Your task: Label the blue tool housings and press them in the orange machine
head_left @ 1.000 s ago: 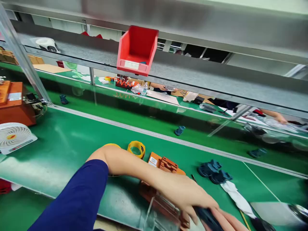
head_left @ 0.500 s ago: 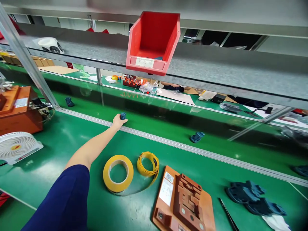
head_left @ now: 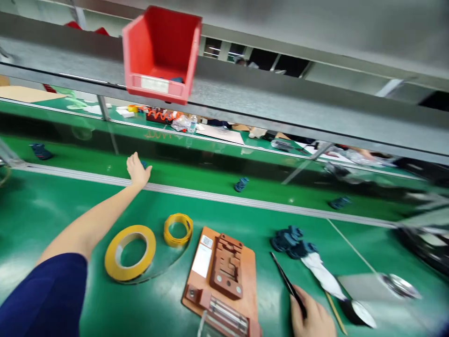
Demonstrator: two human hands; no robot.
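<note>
On the green strip beyond the metal rail, my left hand (head_left: 138, 170) reaches out with its fingers spread. A small dark blue part (head_left: 144, 164) shows just behind it, partly hidden by the thumb side. Near the bottom edge, my right hand (head_left: 311, 314) is closed around black tweezers (head_left: 286, 281), whose tip points up and left. Left of that hand lies an orange-brown fixture (head_left: 248, 276). Several dark blue parts (head_left: 285, 239) sit in a cluster above the tweezers, by a white cloth (head_left: 323, 275).
A yellow tape roll (head_left: 111, 256) and a smaller yellow roll (head_left: 168, 234) lie left of the fixture. A red bin (head_left: 159, 89) hangs at the shelf. More blue parts (head_left: 241, 184) stand along the strip behind the rail (head_left: 210, 196).
The view has swung to the right. My right hand has come into view with the tweezers in it. My left hand has opened beside the small blue part.
</note>
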